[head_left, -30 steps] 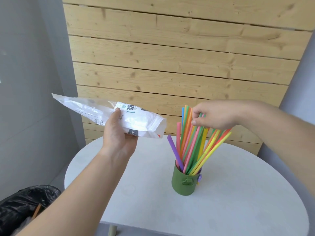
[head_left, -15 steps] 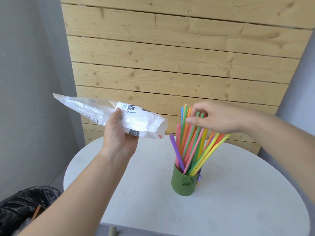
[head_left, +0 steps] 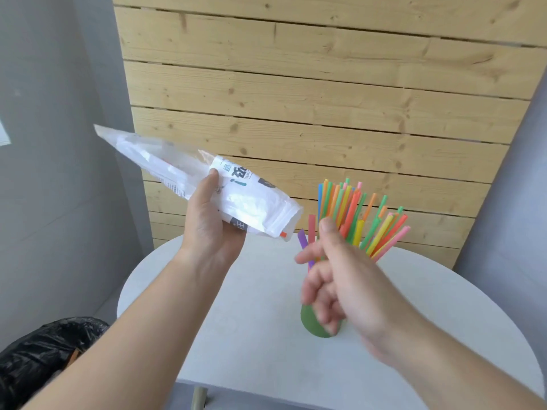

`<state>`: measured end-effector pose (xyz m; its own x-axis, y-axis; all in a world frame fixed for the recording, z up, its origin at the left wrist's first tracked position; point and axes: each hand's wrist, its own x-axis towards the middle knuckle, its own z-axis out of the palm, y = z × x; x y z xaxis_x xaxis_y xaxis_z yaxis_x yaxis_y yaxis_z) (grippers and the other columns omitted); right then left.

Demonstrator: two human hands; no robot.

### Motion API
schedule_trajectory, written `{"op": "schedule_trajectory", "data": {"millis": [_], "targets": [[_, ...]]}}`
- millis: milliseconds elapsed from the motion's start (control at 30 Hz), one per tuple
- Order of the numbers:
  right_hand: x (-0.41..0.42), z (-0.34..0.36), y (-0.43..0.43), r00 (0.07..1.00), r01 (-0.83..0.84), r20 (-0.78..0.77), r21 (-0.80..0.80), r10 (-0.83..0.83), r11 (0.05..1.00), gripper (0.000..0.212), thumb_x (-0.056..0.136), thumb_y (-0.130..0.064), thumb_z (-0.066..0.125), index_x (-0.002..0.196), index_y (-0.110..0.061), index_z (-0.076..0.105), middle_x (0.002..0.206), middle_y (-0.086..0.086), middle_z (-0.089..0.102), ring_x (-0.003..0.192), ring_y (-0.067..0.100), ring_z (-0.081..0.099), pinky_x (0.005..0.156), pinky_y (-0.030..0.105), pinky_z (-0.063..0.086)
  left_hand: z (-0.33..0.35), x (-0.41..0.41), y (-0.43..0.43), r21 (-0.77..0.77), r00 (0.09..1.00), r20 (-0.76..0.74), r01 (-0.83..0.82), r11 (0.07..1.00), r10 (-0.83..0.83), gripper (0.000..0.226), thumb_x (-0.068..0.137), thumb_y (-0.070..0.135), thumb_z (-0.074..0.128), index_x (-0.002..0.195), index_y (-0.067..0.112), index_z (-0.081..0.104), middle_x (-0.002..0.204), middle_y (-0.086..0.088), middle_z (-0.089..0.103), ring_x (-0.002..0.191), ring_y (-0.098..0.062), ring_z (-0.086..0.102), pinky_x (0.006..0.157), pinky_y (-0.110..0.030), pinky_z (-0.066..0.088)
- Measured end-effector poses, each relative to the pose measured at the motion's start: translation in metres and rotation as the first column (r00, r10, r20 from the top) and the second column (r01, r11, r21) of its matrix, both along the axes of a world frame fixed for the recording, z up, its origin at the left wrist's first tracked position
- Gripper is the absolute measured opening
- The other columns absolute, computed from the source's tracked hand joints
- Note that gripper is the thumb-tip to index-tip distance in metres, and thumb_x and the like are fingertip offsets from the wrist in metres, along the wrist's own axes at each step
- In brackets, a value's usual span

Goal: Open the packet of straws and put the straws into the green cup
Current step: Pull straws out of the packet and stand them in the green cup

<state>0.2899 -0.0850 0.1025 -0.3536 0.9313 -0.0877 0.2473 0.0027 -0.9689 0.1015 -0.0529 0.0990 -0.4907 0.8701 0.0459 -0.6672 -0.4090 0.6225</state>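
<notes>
My left hand (head_left: pixel 211 223) holds the white plastic straw packet (head_left: pixel 189 176) up in the air, its open mouth pointing down to the right toward the cup. The packet looks flat and empty. A green cup (head_left: pixel 310 324) stands on the round white table (head_left: pixel 254 335), and several coloured straws (head_left: pixel 352 214) fan out of it. My right hand (head_left: pixel 334 279) hovers in front of the cup, blurred, fingers loosely apart and holding nothing. It covers most of the cup and the lower part of the straws.
A wall of pale wooden planks (head_left: pixel 310 99) rises behind the table. A bin lined with a black bag (head_left: pixel 44 350) sits on the floor at the lower left. Grey walls flank both sides.
My right hand has let go of the straw tops and dropped down toward me, in front of the cup. The left hand has kept the packet raised, tilted a little more steeply.
</notes>
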Motion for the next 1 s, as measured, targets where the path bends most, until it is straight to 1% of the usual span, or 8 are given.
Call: {"op": "schedule_trajectory", "data": {"millis": [67,167,300,367,500,767,900,1000], "targets": [[-0.009,-0.014,-0.001,0.982,-0.031,-0.189,-0.268,-0.021,0.963,0.07,0.089,-0.075,0.032,0.116,-0.015,0.057,0.075,0.017,0.068,0.046,0.025,0.054,0.042,0.027,0.042,0.003,0.004,-0.004,0.021,0.997,-0.072,0.021,1.0,-0.019,0.025,0.108,0.031,0.053,0.101,0.014,0.07,0.081,-0.002,0.077,0.079,-0.023,0.077,0.103,-0.049,0.055],[-0.019,-0.021,0.006,0.868,-0.051,-0.453,-0.49,-0.204,0.87,0.072,0.093,-0.07,0.037,0.123,-0.007,0.056,0.086,0.026,0.069,0.047,0.028,0.056,0.043,0.029,0.043,0.008,0.009,-0.008,0.023,0.968,-0.238,0.087,0.996,-0.079,0.04,0.108,0.036,0.049,0.087,0.017,0.077,0.076,-0.001,0.075,0.072,-0.02,0.075,0.089,-0.043,0.049],[-0.028,-0.026,0.013,0.765,-0.122,-0.583,-0.548,-0.274,0.828,0.072,0.097,-0.067,0.032,0.122,-0.01,0.069,0.097,0.019,0.059,0.049,0.023,0.052,0.044,0.026,0.04,0.009,0.016,-0.009,0.026,0.897,-0.431,0.118,0.993,-0.095,0.03,0.105,0.037,0.055,0.115,0.011,0.067,0.091,-0.007,0.073,0.084,-0.027,0.074,0.082,-0.042,0.056],[-0.029,-0.026,0.014,0.73,-0.159,-0.629,-0.538,-0.269,0.828,0.071,0.097,-0.066,0.03,0.117,-0.013,0.072,0.091,0.013,0.056,0.051,0.019,0.045,0.044,0.025,0.035,0.011,0.02,-0.011,0.032,0.858,-0.506,0.122,0.992,-0.089,0.026,0.104,0.035,0.057,0.113,0.013,0.066,0.086,-0.004,0.074,0.078,-0.024,0.075,0.073,-0.04,0.055],[-0.033,-0.025,0.014,0.735,-0.175,-0.628,-0.537,-0.253,0.825,0.054,0.096,-0.056,0.04,0.09,-0.017,0.077,0.078,0.007,0.057,0.046,0.016,0.037,0.044,0.024,0.026,0.014,0.026,-0.015,0.037,0.805,-0.587,0.13,0.991,-0.084,0.03,0.095,0.038,0.062,0.115,0.016,0.069,0.087,-0.002,0.075,0.076,-0.022,0.075,0.059,-0.033,0.056],[-0.039,-0.035,0.012,0.758,-0.153,-0.591,-0.573,-0.276,0.805,0.04,0.095,-0.046,0.04,0.086,-0.019,0.068,0.065,0.005,0.051,0.043,0.014,0.031,0.043,0.022,0.017,0.011,0.034,-0.015,0.005,0.854,-0.494,0.188,0.982,-0.161,0.058,0.094,0.053,0.057,0.135,0.013,0.068,0.129,-0.029,0.07,0.106,-0.036,0.072,0.104,-0.062,0.051],[-0.04,-0.04,0.011,0.76,-0.143,-0.581,-0.588,-0.292,0.796,0.044,0.098,-0.048,0.039,0.078,-0.018,0.065,0.062,0.004,0.048,0.04,0.013,0.029,0.043,0.021,0.014,0.012,0.036,-0.015,0.016,0.844,-0.475,0.289,0.957,-0.247,0.05,0.094,0.057,0.046,0.095,0.025,0.084,0.104,-0.012,0.077,0.087,-0.027,0.071,0.084,-0.044,0.058],[-0.04,-0.039,0.011,0.76,-0.153,-0.581,-0.594,-0.29,0.789,0.045,0.099,-0.047,0.038,0.078,-0.017,0.064,0.063,0.004,0.047,0.04,0.013,0.027,0.041,0.02,0.016,0.013,0.034,-0.017,0.031,0.832,-0.475,0.343,0.939,-0.288,0.05,0.093,0.057,0.046,0.092,0.024,0.084,0.102,-0.01,0.074,0.079,-0.027,0.069,0.074,-0.042,0.058]]}}
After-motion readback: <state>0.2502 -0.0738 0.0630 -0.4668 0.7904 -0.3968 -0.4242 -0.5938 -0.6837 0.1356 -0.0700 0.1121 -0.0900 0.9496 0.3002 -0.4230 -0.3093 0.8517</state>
